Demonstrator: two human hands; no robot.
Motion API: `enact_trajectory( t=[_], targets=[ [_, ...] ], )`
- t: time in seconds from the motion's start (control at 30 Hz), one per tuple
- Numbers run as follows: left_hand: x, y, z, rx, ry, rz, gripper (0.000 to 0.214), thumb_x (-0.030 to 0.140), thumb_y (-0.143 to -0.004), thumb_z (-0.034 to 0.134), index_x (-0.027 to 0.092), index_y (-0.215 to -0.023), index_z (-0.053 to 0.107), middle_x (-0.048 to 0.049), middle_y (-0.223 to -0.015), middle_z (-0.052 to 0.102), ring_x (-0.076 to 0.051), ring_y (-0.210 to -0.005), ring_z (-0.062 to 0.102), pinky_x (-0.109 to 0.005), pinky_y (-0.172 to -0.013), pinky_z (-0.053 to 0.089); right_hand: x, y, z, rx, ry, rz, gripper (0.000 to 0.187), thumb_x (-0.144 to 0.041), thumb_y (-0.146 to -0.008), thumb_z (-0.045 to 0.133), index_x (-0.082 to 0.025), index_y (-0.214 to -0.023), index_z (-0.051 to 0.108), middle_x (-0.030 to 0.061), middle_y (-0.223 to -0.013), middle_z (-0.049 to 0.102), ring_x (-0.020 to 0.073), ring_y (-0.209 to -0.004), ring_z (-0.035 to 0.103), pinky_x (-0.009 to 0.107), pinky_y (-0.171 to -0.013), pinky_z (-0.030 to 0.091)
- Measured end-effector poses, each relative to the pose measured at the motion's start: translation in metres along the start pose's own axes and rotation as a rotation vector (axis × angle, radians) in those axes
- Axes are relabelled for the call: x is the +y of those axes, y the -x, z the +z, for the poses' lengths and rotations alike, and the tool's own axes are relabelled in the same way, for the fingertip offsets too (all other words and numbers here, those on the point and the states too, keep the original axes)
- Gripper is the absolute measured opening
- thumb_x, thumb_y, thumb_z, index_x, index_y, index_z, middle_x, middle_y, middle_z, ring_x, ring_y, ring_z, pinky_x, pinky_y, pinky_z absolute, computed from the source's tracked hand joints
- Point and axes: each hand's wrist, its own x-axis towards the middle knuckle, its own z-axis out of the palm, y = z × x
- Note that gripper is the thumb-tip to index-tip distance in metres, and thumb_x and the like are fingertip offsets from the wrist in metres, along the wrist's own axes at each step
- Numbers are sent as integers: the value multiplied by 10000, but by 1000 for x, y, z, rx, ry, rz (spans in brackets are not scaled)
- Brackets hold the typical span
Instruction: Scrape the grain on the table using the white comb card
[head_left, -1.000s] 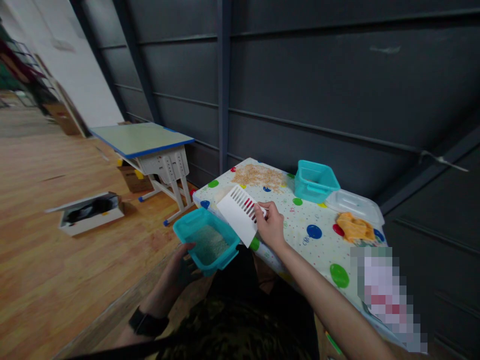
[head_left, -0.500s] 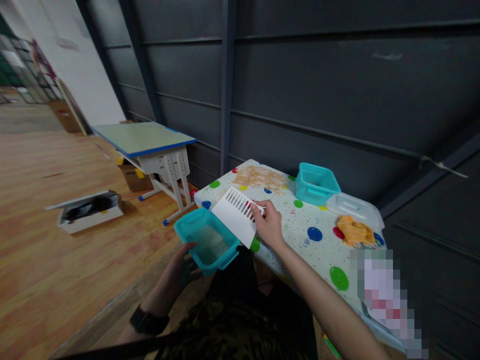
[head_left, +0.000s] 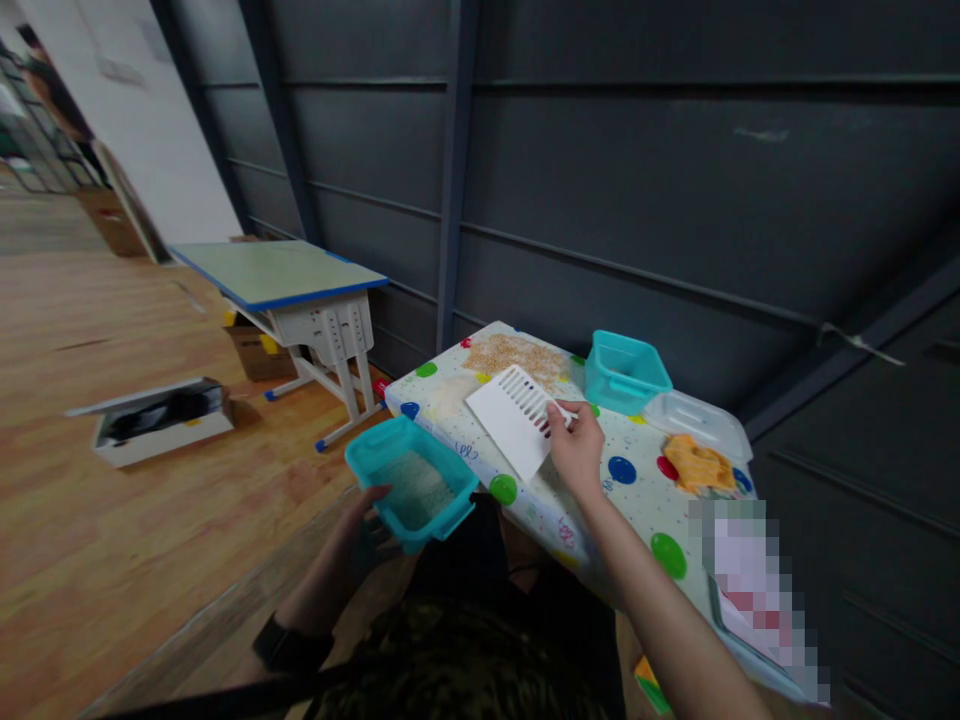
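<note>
My left hand (head_left: pixel 360 530) grips the tub (head_left: pixel 411 482) of pale grains just off the table's (head_left: pixel 600 480) near-left edge; my right hand (head_left: pixel 576 450) pinches the slotted scraper (head_left: pixel 514 422) above it. A brown grain pile (head_left: pixel 517 355) remains at the far-left corner, so I judge the sweeping half done.

2 teal bins (head_left: pixel 411 483) (head_left: pixel 625 372), 1 white slotted scoop (head_left: pixel 517 420), 1 clear lid (head_left: pixel 697 423), 1 orange cloth (head_left: pixel 697 464), 2 grain piles (head_left: pixel 517 355) (head_left: pixel 450 392), 2 worktops (head_left: pixel 525 490) (head_left: pixel 277 272), 1 open box on floor (head_left: pixel 150 422), 2 hands (head_left: pixel 579 452) (head_left: pixel 360 525)
</note>
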Motion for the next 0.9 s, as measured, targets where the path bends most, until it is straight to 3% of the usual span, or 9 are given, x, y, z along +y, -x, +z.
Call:
enact_trajectory(
  t=[0.17,0.5,0.67,0.9],
  targets=[
    [0,1,2,29,20,-3,155,287,-891,699,177,-970,624,-90,-808,728,-269,-678,731,-403,-554,622,12,-9,-12,96,143,47,399,-608,-882,557,-216,-921,620,63,-738,710,256,-674,642,353,-670,440],
    [3,8,4,5,21,14,173,294,-894,694,175,-996,621,-97,-831,741,-257,-673,724,-402,-568,624,-3,12,22,-31,115,68,355,-587,-881,534,-238,-904,592,48,-701,709,258,-643,652,345,-655,443],
    [1,5,2,27,-11,13,184,337,-902,682,190,-990,614,-63,-769,706,-253,-664,710,-384,-530,600,-9,30,29,-69,24,91,336,-567,-896,569,-233,-908,604,13,-668,689,225,-598,626,313,-603,430],
    [1,0,0,17,-16,17,197,337,-896,687,197,-1014,614,-76,-863,735,-245,-682,718,-398,-576,608,-11,39,34,-123,-57,79,295,-525,-917,595,-231,-917,619,-8,-670,666,194,-600,602,295,-597,432]
  ],
)
